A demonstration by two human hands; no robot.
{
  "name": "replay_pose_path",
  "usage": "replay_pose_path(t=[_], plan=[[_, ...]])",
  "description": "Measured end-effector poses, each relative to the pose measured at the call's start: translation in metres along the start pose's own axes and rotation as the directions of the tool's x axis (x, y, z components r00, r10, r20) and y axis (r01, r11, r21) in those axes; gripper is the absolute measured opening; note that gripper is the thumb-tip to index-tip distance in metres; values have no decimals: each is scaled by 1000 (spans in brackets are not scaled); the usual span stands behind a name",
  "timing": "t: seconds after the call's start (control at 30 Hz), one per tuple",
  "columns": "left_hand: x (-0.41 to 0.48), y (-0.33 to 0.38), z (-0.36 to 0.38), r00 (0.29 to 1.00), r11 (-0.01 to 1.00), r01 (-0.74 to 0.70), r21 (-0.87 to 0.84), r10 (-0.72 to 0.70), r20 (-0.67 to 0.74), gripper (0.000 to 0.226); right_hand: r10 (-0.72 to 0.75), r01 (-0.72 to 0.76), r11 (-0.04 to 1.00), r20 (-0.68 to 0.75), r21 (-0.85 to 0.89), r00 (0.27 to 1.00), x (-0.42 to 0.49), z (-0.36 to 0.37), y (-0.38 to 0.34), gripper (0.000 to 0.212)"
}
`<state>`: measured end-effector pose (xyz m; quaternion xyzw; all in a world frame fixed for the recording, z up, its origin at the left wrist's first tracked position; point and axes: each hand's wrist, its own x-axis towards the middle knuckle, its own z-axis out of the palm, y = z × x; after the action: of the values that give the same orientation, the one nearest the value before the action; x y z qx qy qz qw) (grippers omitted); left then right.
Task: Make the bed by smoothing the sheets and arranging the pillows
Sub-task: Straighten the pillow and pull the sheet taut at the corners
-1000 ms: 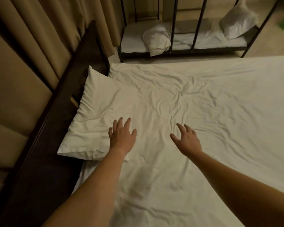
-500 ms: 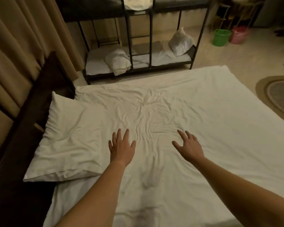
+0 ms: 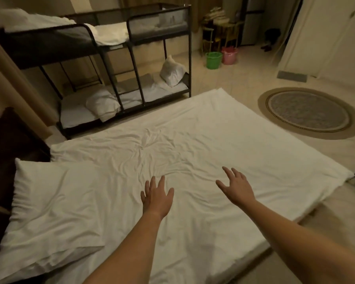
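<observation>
A white sheet (image 3: pixel 223 140) covers the low bed, with a knot of creases near its middle and far left. A white pillow (image 3: pixel 53 206) lies at the bed's left end against a dark headboard (image 3: pixel 6 144). My left hand (image 3: pixel 157 196) lies flat with straight, spread fingers on the sheet, just right of the pillow. My right hand (image 3: pixel 237 186) is over the sheet further right, fingers straight and spread; whether it touches the fabric is unclear. Neither hand holds anything.
A black metal bunk bed (image 3: pixel 135 64) with white bedding and two pillows stands behind the bed. Beige curtains (image 3: pixel 12 95) hang at the left. A round rug (image 3: pixel 307 112) lies on the tiled floor at the right, with green (image 3: pixel 213 60) and pink (image 3: pixel 230 55) buckets beyond.
The view has lifted and swung right, showing more of the room. Both hands have slid away from the pillow toward the bed's middle, still flat and spread.
</observation>
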<state>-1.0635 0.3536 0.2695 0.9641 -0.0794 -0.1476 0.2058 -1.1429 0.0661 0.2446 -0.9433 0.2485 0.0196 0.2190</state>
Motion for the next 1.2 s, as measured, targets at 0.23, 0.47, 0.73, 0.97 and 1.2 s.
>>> replay_pose_path(t=[0.23, 0.47, 0.73, 0.97, 1.2], plan=[[-1, 75, 22, 997, 997, -74, 27, 74, 22, 68, 62, -60, 997, -43, 56, 997, -6, -45, 74, 74], [-1, 179, 67, 994, 994, -105, 39, 104, 22, 68, 89, -85, 992, -40, 89, 995, 8, -95, 170, 72], [13, 304, 127, 989, 988, -146, 44, 145, 30, 64, 152, -150, 985, -24, 85, 988, 21, -148, 297, 72], [42, 392, 164, 978, 978, -200, 55, 196, 77, 65, 224, -220, 970, -25, 98, 974, 51, -179, 375, 73], [121, 460, 212, 963, 966, -241, 98, 224, 152, 65, 295, -292, 952, -11, 95, 956, 115, -189, 436, 72]])
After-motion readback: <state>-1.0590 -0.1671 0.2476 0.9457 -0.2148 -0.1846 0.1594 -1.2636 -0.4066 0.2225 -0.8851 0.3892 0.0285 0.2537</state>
